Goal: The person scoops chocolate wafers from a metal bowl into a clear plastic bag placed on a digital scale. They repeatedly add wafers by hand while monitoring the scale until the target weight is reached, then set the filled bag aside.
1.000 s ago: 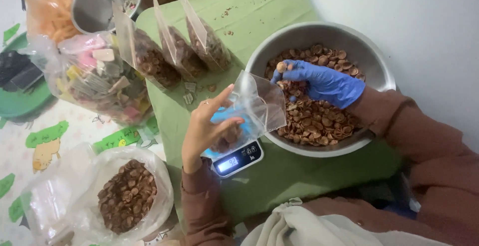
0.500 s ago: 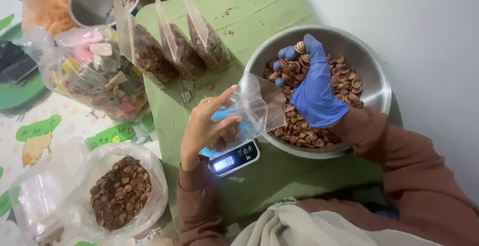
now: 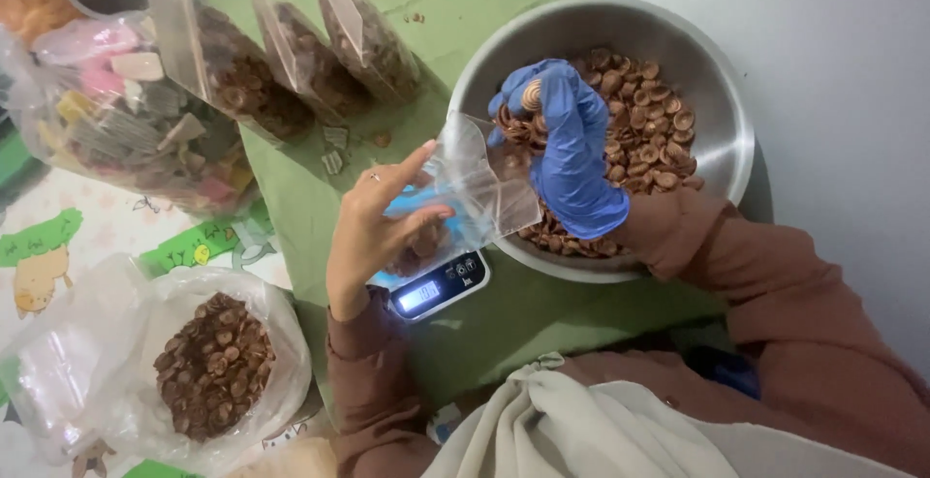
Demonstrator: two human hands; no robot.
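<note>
Gloved in blue, the right hand [image 3: 572,149] was cupped shut around a scoop of round, ridged brown chips [image 3: 528,110], held just above the mouth of a small clear plastic pouch [image 3: 480,183] that the bare left hand [image 3: 378,221] pinched open by its crinkly edge. Under the left hand sat a small blue digital scale [image 3: 436,289] on a green table [image 3: 504,313], and beneath the right hand stood a shiny round steel bowl [image 3: 717,91] heaped with the same chips. Beyond the left hand stood three filled clear pouches [image 3: 291,61].
</note>
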